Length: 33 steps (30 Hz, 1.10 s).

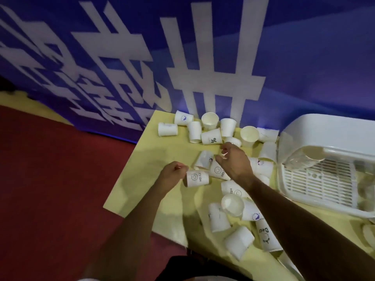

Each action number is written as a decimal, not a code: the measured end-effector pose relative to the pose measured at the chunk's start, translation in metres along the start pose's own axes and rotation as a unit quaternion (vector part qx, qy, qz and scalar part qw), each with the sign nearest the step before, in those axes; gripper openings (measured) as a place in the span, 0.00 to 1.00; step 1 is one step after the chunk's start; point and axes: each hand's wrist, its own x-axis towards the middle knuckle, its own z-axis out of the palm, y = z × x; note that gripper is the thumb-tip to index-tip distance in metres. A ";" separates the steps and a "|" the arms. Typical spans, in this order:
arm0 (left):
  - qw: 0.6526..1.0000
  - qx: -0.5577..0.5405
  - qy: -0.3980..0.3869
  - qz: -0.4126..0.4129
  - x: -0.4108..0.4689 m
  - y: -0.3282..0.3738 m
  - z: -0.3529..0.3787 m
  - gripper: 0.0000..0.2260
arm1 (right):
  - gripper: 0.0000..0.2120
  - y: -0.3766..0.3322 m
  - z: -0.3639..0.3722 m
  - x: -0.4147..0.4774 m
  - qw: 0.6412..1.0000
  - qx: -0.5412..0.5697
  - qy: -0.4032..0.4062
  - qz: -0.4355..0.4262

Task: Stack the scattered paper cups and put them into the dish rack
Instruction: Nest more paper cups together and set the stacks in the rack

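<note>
**CUP STACKING – NOT YET BEGUN, BOTH HANDS OVER THE PILE**

Paper cups (pixel 211 136) scattered loose across yellow table (pixel 142 179), most lying on their sides, a few upright w/ mouths up; none nested among those on the table. Dish rack (pixel 316 179), white plastic, at right edge of table, well apart from left hand, nearer right arm; what looks like one cup already lying at its top-left corner.

Left hand (pixel 172 172): curled to a loose fist, touching base end of a cup marked "HELLO" (pixel 197 178); grip not confirmed, appears empty. Cup lies on its side, long axis running left-right, base toward left hand, mouth toward right.

Right hand (pixel 236 161): fingers half-open, spread narrow, hovering above second smiley-face cup (pixel 218 170) lying just beside the first, axis tilted diagonally. Holding nothing visible.

Key relation: both target cups lie directly under/between the two hands, touching or nearly so; left hand nearer the first, right nearer the second. Judged next step: seize one each, turn mouths same way, nest.

Legible print: "HELLO" + smiley on several, "%" on one (pixel 212 140), "Bea…" partial on one near bottom (pixel 265 234). Blue banner (pixel 304 57) behind w/ large white characters, not read
</note>
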 end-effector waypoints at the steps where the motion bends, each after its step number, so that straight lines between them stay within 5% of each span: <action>1: 1.000 -0.004 0.003 -0.007 0.005 -0.002 -0.007 0.12 | 0.18 -0.007 0.006 0.007 1.000 -0.006 -0.005 -0.001; 10: 0.996 -0.062 -0.037 -0.050 0.102 -0.016 -0.055 0.12 | 0.20 -0.047 0.061 0.076 0.996 -0.067 -0.014 0.062; 15: 0.983 -0.145 -0.016 -0.115 0.147 -0.028 -0.063 0.18 | 0.20 -0.064 0.088 0.113 0.994 -0.108 -0.017 0.019; 23: 0.934 -0.295 0.064 -0.188 0.223 -0.002 -0.062 0.37 | 0.31 -0.083 0.115 0.172 0.926 -0.376 -0.034 0.018; 28: 0.907 -0.331 0.156 -0.210 0.249 0.012 -0.060 0.33 | 0.26 -0.082 0.127 0.185 0.928 -0.369 -0.028 0.047; 33: 0.920 -0.328 0.137 -0.168 0.251 0.007 -0.064 0.33 | 0.25 -0.076 0.130 0.179 0.950 -0.300 -0.024 0.084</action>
